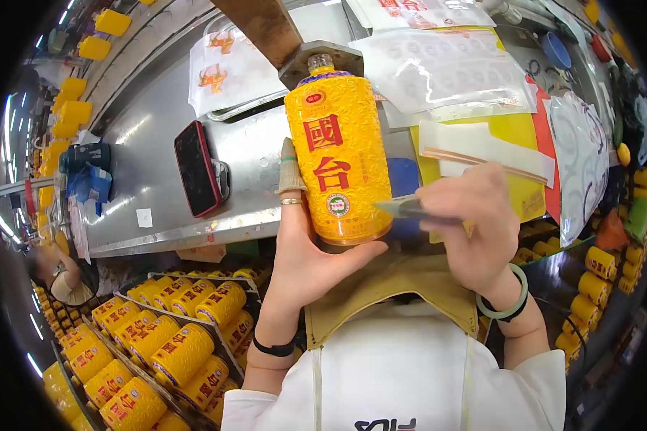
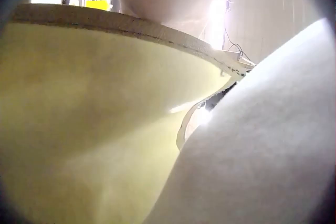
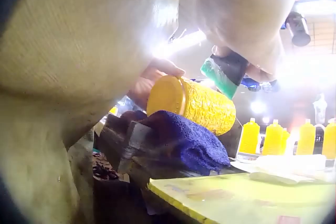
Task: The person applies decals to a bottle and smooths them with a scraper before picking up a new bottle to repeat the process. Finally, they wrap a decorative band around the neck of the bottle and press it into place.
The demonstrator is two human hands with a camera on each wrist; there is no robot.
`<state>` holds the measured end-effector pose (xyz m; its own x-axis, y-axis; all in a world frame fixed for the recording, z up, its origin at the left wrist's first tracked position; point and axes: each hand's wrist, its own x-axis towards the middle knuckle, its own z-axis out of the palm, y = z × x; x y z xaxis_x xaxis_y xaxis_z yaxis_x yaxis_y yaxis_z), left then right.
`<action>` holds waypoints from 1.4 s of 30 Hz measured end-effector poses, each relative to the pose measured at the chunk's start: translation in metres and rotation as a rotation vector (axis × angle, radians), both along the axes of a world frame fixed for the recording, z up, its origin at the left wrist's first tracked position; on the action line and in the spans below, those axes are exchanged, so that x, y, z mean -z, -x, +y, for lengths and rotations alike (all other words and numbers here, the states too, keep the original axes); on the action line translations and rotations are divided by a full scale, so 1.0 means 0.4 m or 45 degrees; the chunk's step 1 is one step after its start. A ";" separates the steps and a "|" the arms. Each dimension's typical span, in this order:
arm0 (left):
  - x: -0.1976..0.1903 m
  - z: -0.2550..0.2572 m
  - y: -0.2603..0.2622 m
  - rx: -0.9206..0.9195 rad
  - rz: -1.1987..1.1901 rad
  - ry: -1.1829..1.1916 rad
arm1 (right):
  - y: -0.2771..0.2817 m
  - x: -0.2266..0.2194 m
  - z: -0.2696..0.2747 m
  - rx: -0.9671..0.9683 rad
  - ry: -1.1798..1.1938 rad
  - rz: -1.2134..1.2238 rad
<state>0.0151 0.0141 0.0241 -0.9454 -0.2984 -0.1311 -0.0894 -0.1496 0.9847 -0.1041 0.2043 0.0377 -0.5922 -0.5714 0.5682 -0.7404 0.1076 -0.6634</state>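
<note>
A yellow embossed bottle [image 1: 338, 154] with red characters and a round green-and-white seal lies in the middle of the head view. Its clear neck meets the notch of a metal bracket [image 1: 295, 72]. My left hand [image 1: 305, 262] holds the bottle's lower end, fingers along the left side and thumb across the base; a finger cover [image 1: 290, 176] sits on one finger. My right hand [image 1: 478, 223] pinches a flat scraper [image 1: 408, 207], its tip right at the bottle's lower right side. The right wrist view shows the scraper's green face [image 3: 219, 78] close over the bottle [image 3: 205, 106].
A blue towel [image 3: 184, 140] lies under the bottle. On the metal bench [image 1: 255, 161] are a phone [image 1: 198, 169] and sticker sheets [image 1: 438, 68]. A yellow board [image 1: 503, 154] is at right. Crates of yellow bottles [image 1: 183, 352] stand lower left. An apron [image 2: 79, 103] fills much of the left wrist view.
</note>
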 end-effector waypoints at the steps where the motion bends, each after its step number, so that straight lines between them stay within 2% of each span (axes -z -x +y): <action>1: 0.011 -0.002 -0.009 -0.009 -0.007 0.054 | -0.001 -0.003 -0.002 -0.004 0.000 -0.001; 3: 0.035 -0.008 -0.021 -0.020 -0.015 0.109 | -0.012 -0.009 -0.009 -0.123 -0.063 0.218; 4: 0.047 -0.012 -0.025 -0.075 -0.037 0.095 | -0.020 -0.009 -0.008 -0.127 -0.062 0.219; 6: 0.052 -0.019 -0.027 -0.135 -0.056 0.081 | -0.044 -0.012 -0.003 -0.318 -0.079 0.328; 8: 0.050 -0.022 -0.026 -0.125 -0.065 0.385 | -0.055 -0.032 -0.006 -0.340 -0.110 0.361; 11: 0.038 -0.009 -0.028 -0.182 -0.018 0.412 | -0.039 -0.055 -0.020 -0.121 -0.097 0.411; 15: 0.042 -0.005 -0.037 -0.246 0.034 0.686 | -0.067 -0.021 -0.017 -0.285 -0.076 0.399; 16: 0.042 -0.003 -0.038 -0.244 0.045 0.774 | -0.079 -0.036 -0.009 -0.314 -0.181 0.416; 18: 0.040 0.001 -0.036 -0.274 0.032 0.725 | -0.056 -0.047 -0.014 -0.247 -0.116 0.441; 20: 0.037 0.004 -0.036 -0.309 0.036 0.818 | -0.034 -0.060 -0.015 -0.156 -0.204 0.466; 24: 0.046 0.005 -0.026 -0.301 0.090 0.726 | -0.073 -0.041 -0.018 -0.371 -0.200 0.410; 26: 0.041 0.014 -0.008 -0.461 0.217 0.619 | -0.033 -0.054 -0.049 -0.325 -0.263 0.374; 27: 0.044 0.000 -0.024 -0.307 0.169 0.615 | 0.000 -0.056 -0.075 -0.286 -0.322 0.337; 28: 0.049 -0.001 -0.031 -0.300 0.175 0.618 | 0.031 -0.045 -0.108 -0.199 -0.269 0.405; 29: 0.053 -0.001 -0.035 -0.285 0.175 0.657 | 0.071 -0.056 -0.128 -0.177 -0.282 0.301; 32: 0.053 -0.001 -0.034 -0.262 0.222 0.727 | 0.199 -0.052 -0.195 0.025 -0.046 0.695; 33: 0.051 0.002 -0.035 -0.288 0.209 0.635 | 0.198 -0.044 -0.191 0.033 -0.041 0.697; 35: 0.056 -0.005 -0.038 -0.314 0.205 0.544 | 0.191 -0.013 -0.168 -0.121 -0.045 0.889; 37: 0.073 -0.019 -0.043 -0.262 0.184 0.530 | 0.085 0.047 -0.115 -0.384 0.017 0.943; 38: 0.069 -0.021 -0.042 -0.266 0.187 0.528 | 0.074 0.008 -0.111 -0.605 0.128 0.867; 40: 0.058 -0.020 -0.042 -0.229 0.101 0.435 | 0.055 -0.007 -0.098 -0.715 0.172 0.747; 42: 0.056 -0.028 -0.040 -0.178 0.156 0.527 | 0.092 -0.022 -0.115 -0.470 -0.036 0.588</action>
